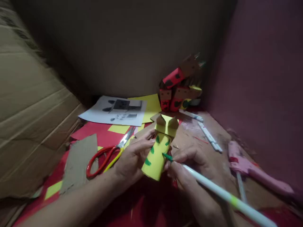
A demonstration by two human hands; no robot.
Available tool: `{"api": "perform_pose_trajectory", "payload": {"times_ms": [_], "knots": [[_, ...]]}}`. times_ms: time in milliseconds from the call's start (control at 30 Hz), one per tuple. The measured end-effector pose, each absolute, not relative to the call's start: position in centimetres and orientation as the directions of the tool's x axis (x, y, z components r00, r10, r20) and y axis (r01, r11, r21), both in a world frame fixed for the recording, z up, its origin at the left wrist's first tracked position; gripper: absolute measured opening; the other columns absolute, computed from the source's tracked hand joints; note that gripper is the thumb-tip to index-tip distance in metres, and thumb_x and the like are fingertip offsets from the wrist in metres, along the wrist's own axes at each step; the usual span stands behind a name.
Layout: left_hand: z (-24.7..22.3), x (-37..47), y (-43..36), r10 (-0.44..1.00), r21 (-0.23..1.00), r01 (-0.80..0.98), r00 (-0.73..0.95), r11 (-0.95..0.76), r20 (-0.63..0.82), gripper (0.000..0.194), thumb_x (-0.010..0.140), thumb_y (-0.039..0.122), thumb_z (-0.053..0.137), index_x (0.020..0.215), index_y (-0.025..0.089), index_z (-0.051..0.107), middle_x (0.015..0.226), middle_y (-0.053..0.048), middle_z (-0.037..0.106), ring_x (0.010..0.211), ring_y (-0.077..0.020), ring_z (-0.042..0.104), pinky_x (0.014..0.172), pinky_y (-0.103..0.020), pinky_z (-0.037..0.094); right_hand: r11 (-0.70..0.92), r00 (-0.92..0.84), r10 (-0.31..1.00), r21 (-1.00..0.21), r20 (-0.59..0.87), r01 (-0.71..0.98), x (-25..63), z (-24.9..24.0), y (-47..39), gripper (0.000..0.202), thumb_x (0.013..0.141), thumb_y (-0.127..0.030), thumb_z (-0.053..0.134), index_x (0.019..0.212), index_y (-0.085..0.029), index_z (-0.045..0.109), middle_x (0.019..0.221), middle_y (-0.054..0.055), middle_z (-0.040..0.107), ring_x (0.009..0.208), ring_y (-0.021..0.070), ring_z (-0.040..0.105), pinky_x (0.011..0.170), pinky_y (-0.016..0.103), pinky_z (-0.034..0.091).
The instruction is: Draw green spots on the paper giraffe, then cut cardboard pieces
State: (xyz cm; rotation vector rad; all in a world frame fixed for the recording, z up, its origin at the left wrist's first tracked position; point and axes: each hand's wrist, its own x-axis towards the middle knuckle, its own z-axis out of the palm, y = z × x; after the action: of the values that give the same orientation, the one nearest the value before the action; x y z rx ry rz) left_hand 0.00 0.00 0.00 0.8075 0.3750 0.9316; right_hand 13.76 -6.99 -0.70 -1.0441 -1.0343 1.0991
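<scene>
A yellow paper tube figure with a cardboard head, two folded ears and several green marks leans away from me in the middle of the head view. My left hand is closed around its left side. Pinched between thumb and fingers of my right hand is a green marker with a long white barrel. Its green tip meets the yellow surface, or hovers just over it. Right beside my left wrist lies a pair of scissors with red and yellow handles.
Cardboard pieces and red paper lie at left. A printed sheet rests on yellow paper behind. Several red and yellow figures are stacked at the back. Capped markers and a pink glue gun lie right.
</scene>
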Motion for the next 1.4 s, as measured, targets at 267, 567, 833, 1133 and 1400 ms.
{"api": "perform_pose_trajectory", "payload": {"times_ms": [267, 567, 833, 1133, 1400], "knots": [[-0.2, 0.0, 0.1, 0.805, 0.746, -0.560, 0.590, 0.361, 0.053, 0.035, 0.087, 0.008, 0.036, 0.115, 0.016, 0.056, 0.079, -0.007, 0.065, 0.057, -0.0175, 0.063, 0.056, -0.030, 0.051, 0.242, 0.058, 0.970, -0.959, 0.236, -0.146, 14.0, -0.7, -6.8, 0.009, 0.085, -0.029, 0.061, 0.079, -0.024, 0.058, 0.071, -0.001, 0.062, 0.058, 0.0097, 0.055, 0.048, 0.019, 0.041], [-0.2, -0.1, 0.1, 0.778, 0.736, -0.571, 0.621, 0.365, 0.096, 0.037, 0.086, 0.009, 0.034, 0.113, 0.016, 0.059, 0.078, -0.008, 0.064, 0.057, -0.0176, 0.064, 0.056, -0.030, 0.053, 0.253, 0.080, 0.967, -0.954, 0.242, -0.164, 14.1, -1.2, -6.5, 0.007, 0.084, -0.024, 0.063, 0.079, -0.024, 0.058, 0.070, -0.002, 0.063, 0.062, 0.0108, 0.059, 0.052, 0.019, 0.046], [-0.2, -0.2, 0.1, 0.812, 0.734, -0.574, 0.581, 0.362, 0.053, 0.034, 0.085, 0.009, 0.038, 0.111, 0.014, 0.060, 0.083, -0.009, 0.066, 0.067, -0.0186, 0.066, 0.060, -0.029, 0.054, 0.217, 0.081, 0.976, -0.939, 0.203, -0.266, 14.0, -1.7, -6.4, 0.007, 0.083, -0.025, 0.064, 0.078, -0.025, 0.059, 0.058, -0.005, 0.055, 0.049, 0.0077, 0.047, 0.049, 0.018, 0.044], [-0.3, 0.0, 0.2, 0.798, 0.731, -0.567, 0.600, 0.379, 0.052, 0.034, 0.086, 0.010, 0.036, 0.113, 0.015, 0.056, 0.080, -0.008, 0.065, 0.055, -0.0182, 0.063, 0.055, -0.031, 0.052, 0.271, 0.073, 0.962, -0.954, 0.264, -0.125, 14.2, -0.9, -6.8, 0.007, 0.085, -0.026, 0.062, 0.080, -0.025, 0.058, 0.071, -0.002, 0.064, 0.060, 0.0099, 0.058, 0.051, 0.018, 0.045], [-0.2, -0.1, 0.0, 0.790, 0.738, -0.560, 0.610, 0.377, 0.059, 0.035, 0.085, 0.011, 0.037, 0.115, 0.015, 0.055, 0.079, -0.008, 0.065, 0.055, -0.0179, 0.063, 0.055, -0.031, 0.052, 0.275, 0.065, 0.961, -0.941, 0.268, -0.194, 14.0, -1.2, -6.6, 0.007, 0.086, -0.024, 0.061, 0.080, -0.025, 0.058, 0.073, -0.003, 0.065, 0.066, 0.0097, 0.061, 0.057, 0.017, 0.048]]}}
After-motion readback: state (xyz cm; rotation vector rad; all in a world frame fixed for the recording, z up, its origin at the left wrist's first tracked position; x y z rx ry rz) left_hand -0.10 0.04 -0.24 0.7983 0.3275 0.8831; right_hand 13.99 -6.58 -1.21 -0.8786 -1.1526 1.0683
